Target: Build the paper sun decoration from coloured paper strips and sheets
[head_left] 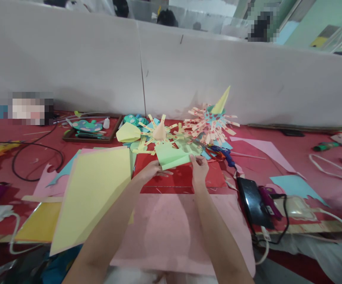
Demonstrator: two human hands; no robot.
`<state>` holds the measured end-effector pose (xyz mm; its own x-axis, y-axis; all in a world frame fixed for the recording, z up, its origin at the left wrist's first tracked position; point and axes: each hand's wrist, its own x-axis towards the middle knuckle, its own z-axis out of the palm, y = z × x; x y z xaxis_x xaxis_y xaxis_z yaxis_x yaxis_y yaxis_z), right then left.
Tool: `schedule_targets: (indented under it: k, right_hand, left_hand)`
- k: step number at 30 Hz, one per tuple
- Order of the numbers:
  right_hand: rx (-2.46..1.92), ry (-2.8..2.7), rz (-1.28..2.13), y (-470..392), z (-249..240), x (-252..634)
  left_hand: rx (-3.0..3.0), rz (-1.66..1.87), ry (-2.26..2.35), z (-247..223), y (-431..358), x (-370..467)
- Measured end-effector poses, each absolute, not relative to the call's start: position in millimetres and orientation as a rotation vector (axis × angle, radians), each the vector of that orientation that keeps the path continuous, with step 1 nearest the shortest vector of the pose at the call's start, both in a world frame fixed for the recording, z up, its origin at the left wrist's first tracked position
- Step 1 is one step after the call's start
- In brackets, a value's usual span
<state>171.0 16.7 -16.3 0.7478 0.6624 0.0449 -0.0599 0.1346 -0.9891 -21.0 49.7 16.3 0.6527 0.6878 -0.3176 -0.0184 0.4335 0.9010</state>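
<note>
A light green sheet of paper [170, 156], with a fold along its near edge, is held above a red sheet [173, 182]. My right hand [200, 167] pinches the green paper's right end between thumb and fingers. At its lower left corner, my left hand [155, 171] is closed on the paper, with some fingers partly hidden. Just beyond stand a pale yellow paper figure with a peach cone [160, 132] and a pink fringed figure with a yellow cone [222, 101]. Scissors and a blue glue gun [222, 152] lie right of the paper.
Yellow sheets [100, 189] overlap the table at left, and a large pink sheet [171, 228] lies in front. A brown tray [91, 138] holds cut-outs and a small white bottle. At right are a black phone [252, 199] and cables. A white partition [100, 67] rises behind.
</note>
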Motion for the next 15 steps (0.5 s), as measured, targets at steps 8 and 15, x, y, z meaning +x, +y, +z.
schedule_targets:
  k: [8, 15]
  right_hand:
    - [-1.396, -0.575, 0.482, 17.2, -15.9, 172.9]
    - [-1.431, -0.616, 0.333, 18.3, -13.2, 166.9]
  left_hand:
    - [0.953, 0.522, 0.742, 19.1, 47.6, -18.0]
    - [0.875, 0.759, 0.677, 22.8, 39.5, -3.3]
